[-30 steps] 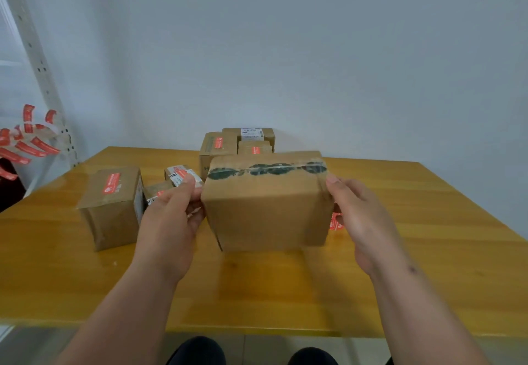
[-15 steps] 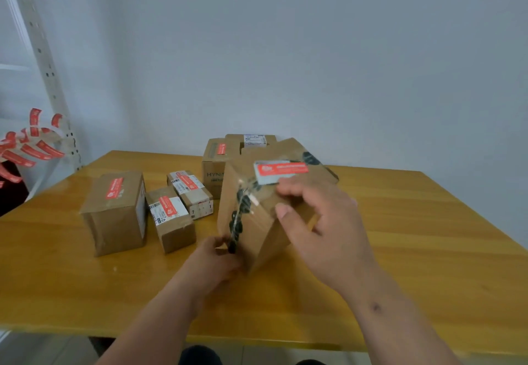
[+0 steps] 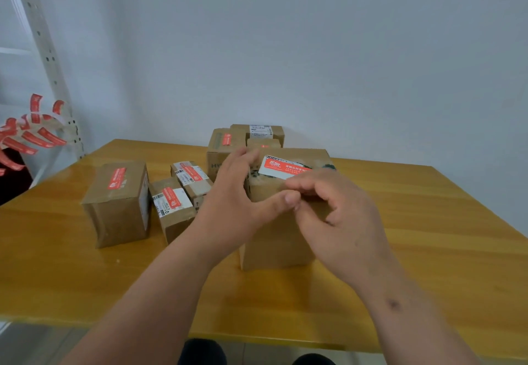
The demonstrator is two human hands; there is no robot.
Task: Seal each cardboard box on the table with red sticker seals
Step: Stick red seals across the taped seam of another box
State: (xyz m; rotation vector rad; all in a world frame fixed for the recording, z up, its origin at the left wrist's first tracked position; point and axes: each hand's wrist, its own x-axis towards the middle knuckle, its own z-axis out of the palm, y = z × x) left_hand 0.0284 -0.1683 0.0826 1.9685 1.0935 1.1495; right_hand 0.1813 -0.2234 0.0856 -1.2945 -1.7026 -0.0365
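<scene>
Near box (image 3: 283, 222) ctr on table (image 3: 428, 236); sealed boxes (image 3: 118, 202) left & behind.

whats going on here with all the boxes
A person is sealing cardboard boxes with red stickers at a wooden table. The left hand grips the near box at its top corner while the right hand works a sticker across the box's top edge. Two small boxes and a bigger one to the left already carry stickers. Spare stickers hang off a rack at far left.
</scene>
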